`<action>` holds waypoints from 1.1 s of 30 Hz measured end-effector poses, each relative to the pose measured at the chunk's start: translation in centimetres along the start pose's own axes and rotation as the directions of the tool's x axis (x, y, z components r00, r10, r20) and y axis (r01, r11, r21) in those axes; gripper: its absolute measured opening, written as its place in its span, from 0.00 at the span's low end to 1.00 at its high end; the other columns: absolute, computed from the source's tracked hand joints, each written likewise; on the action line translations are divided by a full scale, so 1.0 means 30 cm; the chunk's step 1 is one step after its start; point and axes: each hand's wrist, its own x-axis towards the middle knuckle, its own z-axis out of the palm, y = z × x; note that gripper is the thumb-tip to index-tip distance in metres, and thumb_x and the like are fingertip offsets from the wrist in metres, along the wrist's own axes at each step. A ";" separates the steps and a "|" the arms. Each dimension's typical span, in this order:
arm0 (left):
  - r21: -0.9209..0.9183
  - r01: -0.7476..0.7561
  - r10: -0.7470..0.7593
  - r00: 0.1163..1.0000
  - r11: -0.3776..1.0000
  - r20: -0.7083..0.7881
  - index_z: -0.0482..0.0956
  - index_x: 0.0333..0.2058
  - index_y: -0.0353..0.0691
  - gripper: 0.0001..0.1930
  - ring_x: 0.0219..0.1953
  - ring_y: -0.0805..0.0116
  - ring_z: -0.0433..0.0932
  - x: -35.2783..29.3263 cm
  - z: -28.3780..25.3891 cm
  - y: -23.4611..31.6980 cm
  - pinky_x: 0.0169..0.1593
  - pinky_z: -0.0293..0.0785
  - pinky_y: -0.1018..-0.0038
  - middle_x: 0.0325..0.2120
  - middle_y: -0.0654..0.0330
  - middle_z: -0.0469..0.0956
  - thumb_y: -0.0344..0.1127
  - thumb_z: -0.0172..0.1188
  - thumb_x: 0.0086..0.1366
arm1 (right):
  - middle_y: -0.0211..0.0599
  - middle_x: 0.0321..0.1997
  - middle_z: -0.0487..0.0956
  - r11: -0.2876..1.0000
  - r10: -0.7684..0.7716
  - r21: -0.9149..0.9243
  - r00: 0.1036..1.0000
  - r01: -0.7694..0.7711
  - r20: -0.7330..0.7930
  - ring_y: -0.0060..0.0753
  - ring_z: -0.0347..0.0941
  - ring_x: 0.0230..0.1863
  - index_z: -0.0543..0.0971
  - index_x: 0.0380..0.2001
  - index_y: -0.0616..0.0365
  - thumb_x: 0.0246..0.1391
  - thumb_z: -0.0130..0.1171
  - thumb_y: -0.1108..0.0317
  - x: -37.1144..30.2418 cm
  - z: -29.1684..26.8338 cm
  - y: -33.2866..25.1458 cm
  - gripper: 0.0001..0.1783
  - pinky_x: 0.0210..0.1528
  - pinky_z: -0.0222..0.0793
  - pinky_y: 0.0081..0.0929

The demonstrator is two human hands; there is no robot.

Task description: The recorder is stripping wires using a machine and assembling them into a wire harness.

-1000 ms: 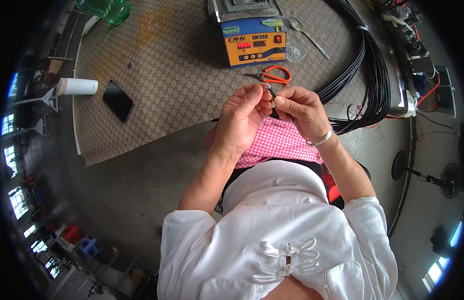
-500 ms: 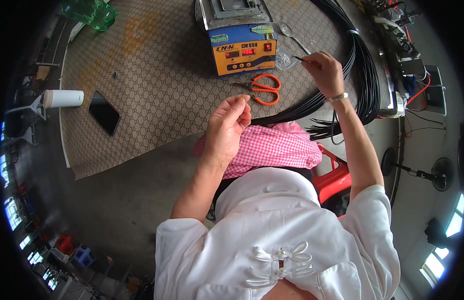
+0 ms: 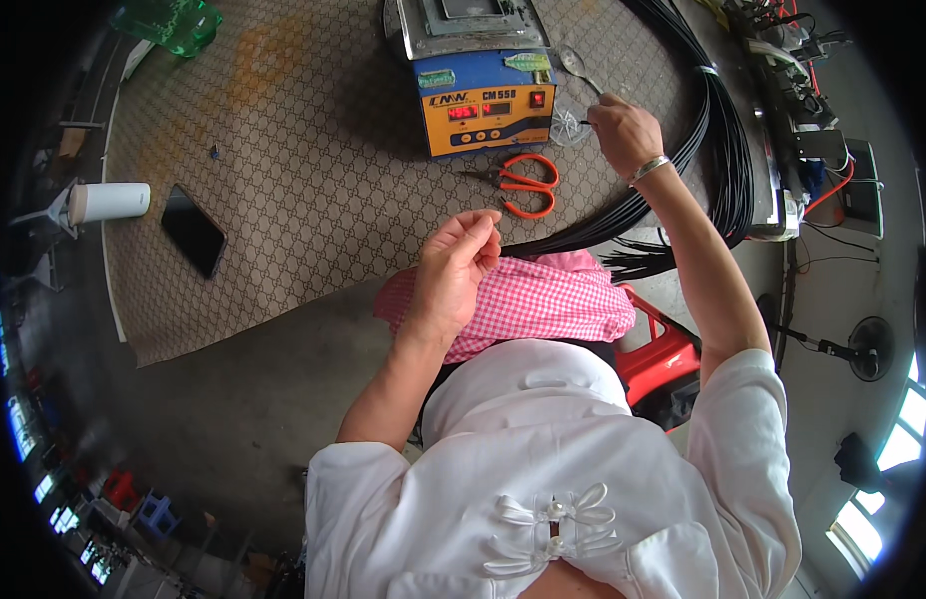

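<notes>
My left hand (image 3: 455,272) is above the table's near edge, thumb and fingers pinched together; anything between them is too small to make out. Beyond it lie scissors with orange handles (image 3: 528,186), their blades to the left. My right hand (image 3: 626,135) is closed on a thin black cable end (image 3: 586,123), of which only a dark tip shows. That tip is over or beside a small clear dish (image 3: 568,128). A blue and yellow solder pot unit (image 3: 488,115) with lit red displays stands left of the dish.
A bundle of black cables (image 3: 720,150) curves along the right side, its loose ends near my lap. A metal spoon (image 3: 573,66) lies behind the dish. On the left are a phone (image 3: 195,232), a white cup (image 3: 110,203) and a green bottle (image 3: 179,24).
My right hand has moved slightly left with the black tip, closer to the clear dish, and its back now faces up more. My left hand stays pinched, slightly nearer to me.
</notes>
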 end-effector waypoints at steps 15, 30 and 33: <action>-0.034 0.021 -0.021 1.000 0.999 0.006 0.73 0.36 0.37 0.07 0.26 0.81 0.68 0.003 -0.031 -0.015 0.32 0.65 0.86 0.23 0.67 0.71 0.31 0.53 0.59 | 0.35 0.35 0.73 0.991 -0.072 -0.103 0.991 0.083 0.109 0.38 0.73 0.36 0.78 0.25 0.56 0.45 0.48 0.74 0.050 -0.053 -0.011 0.08 0.39 0.69 0.30; -0.046 0.007 -0.005 0.999 0.999 0.043 0.73 0.35 0.36 0.06 0.25 0.81 0.68 0.028 -0.044 0.002 0.31 0.65 0.86 0.22 0.67 0.71 0.30 0.52 0.59 | 0.27 0.23 0.75 0.396 0.043 0.918 0.999 0.014 -0.034 0.15 0.70 0.24 0.79 0.30 0.62 0.43 0.59 0.76 0.056 -0.295 -0.035 0.07 0.27 0.65 0.12; -0.049 -0.021 0.022 1.000 0.999 0.016 0.73 0.34 0.37 0.05 0.23 0.82 0.66 0.030 -0.051 0.007 0.30 0.63 0.88 0.22 0.67 0.71 0.30 0.53 0.59 | 0.26 0.23 0.74 0.493 -0.034 0.840 0.969 0.228 -0.243 0.16 0.70 0.25 0.79 0.27 0.61 0.42 0.59 0.77 0.113 -0.283 -0.055 0.05 0.28 0.66 0.14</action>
